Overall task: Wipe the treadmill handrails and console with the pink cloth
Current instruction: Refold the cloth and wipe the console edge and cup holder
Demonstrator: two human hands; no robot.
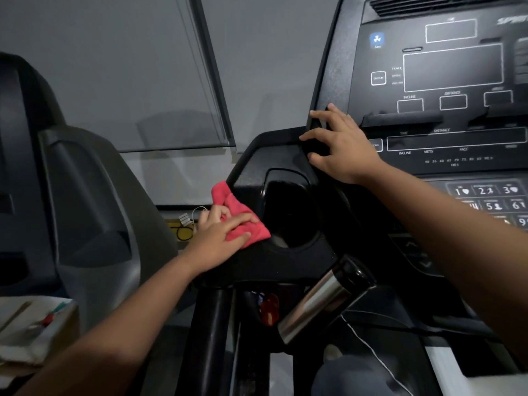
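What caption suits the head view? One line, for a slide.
Left hand presses pink cloth beside the console's cup holder; right hand braces on the console.

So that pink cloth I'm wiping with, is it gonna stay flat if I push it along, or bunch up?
Probably bunch up. The pink cloth already lies crumpled in folds under the left hand, so it looks soft and floppy. It seems light and should slide easily on the glossy black console edge, likely following its curves if pressed with spread fingers.
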